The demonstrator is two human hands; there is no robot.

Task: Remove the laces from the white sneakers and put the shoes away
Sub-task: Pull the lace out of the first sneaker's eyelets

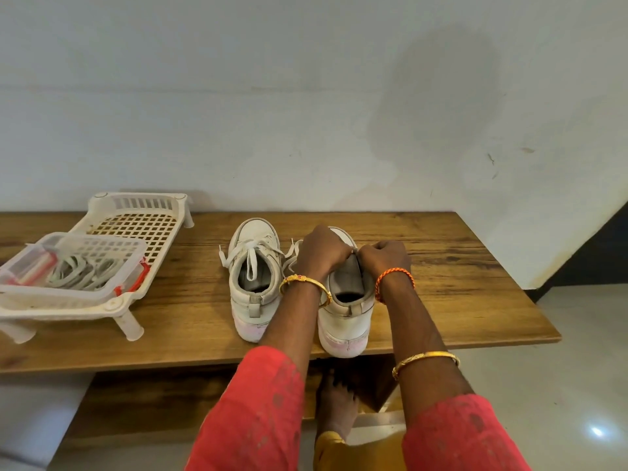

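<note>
The left hand and right hand were both curled over the tongue area of the right white leather sneaker, apparently pinching its lace, though the grip itself was hidden. This shoe stood at the wooden desk's front edge, beside the still-laced left white sneaker. Unlacing had evidently just begun; next, the lace needed drawing out through each eyelet.

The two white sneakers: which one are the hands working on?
The right sneaker, nearer the table's end: left hand and right hand grip at its tongue. The left sneaker stands untouched, laces loose.
</note>
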